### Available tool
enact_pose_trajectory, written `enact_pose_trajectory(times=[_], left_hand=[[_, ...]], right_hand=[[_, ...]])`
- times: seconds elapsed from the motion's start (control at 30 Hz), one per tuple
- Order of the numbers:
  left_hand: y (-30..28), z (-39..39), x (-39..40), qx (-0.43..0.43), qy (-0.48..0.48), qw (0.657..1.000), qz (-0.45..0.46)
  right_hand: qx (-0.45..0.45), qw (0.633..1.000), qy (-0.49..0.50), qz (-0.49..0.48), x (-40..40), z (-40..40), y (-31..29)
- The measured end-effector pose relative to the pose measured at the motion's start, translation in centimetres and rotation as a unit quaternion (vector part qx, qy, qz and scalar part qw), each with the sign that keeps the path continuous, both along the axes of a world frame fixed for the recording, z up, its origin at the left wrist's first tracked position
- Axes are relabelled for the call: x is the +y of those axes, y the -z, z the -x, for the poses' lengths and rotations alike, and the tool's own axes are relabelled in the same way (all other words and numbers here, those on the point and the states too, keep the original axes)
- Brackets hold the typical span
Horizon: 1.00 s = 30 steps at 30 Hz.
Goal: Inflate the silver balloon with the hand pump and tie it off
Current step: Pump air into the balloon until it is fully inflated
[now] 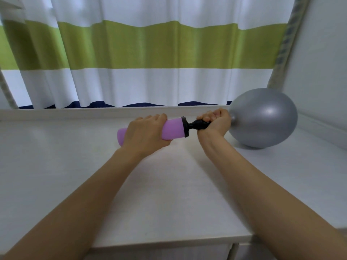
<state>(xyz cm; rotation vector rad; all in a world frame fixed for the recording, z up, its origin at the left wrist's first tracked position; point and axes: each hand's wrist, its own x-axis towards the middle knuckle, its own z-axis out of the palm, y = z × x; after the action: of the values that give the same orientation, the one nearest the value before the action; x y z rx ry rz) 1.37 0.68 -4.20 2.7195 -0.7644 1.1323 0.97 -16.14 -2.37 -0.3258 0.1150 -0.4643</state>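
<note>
The silver balloon [266,119] is inflated to a large oval and rests on the white table at the right. A hand pump [173,128] with a lilac barrel and black nozzle lies level above the table, pointing right at the balloon. My left hand [144,132] grips the lilac barrel. My right hand [216,119] is curled round the black nozzle where the balloon's neck sits; the neck itself is hidden inside my fist.
The white table [169,194] has a raised back edge, and its front edge lies near the bottom of the view. A white and green striped curtain [150,53] hangs behind. A white wall [323,62] stands close at the right.
</note>
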Motion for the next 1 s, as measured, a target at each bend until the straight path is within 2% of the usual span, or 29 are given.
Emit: enact_pose_trajectory(times=[0.3, 0.63, 0.77, 0.87, 1.0], left_hand=[[0.1, -0.8, 1.6, 0.006, 0.014, 1.0, 0.005], [0.1, -2.5, 6.9, 0.046, -0.035, 0.998, 0.01], [-0.5, -2.2, 6.2, 0.01, -0.01, 1.0, -0.01], [-0.9, -1.5, 4.2, -0.031, 0.008, 0.998, -0.061], [-0.8, -0.6, 2.0, -0.035, 0.017, 0.996, -0.08]], right_hand=[[0.001, 1.0, 0.005, 0.022, -1.1, 0.1, -0.2], [0.007, 0.998, 0.045, -0.036, -4.9, -0.2, 0.0], [0.009, 0.997, 0.056, -0.047, -5.1, -0.3, 0.1], [0.003, 0.997, 0.052, -0.058, -4.9, -0.2, 0.0], [-0.001, 0.999, 0.029, -0.039, -3.1, 0.0, -0.2]])
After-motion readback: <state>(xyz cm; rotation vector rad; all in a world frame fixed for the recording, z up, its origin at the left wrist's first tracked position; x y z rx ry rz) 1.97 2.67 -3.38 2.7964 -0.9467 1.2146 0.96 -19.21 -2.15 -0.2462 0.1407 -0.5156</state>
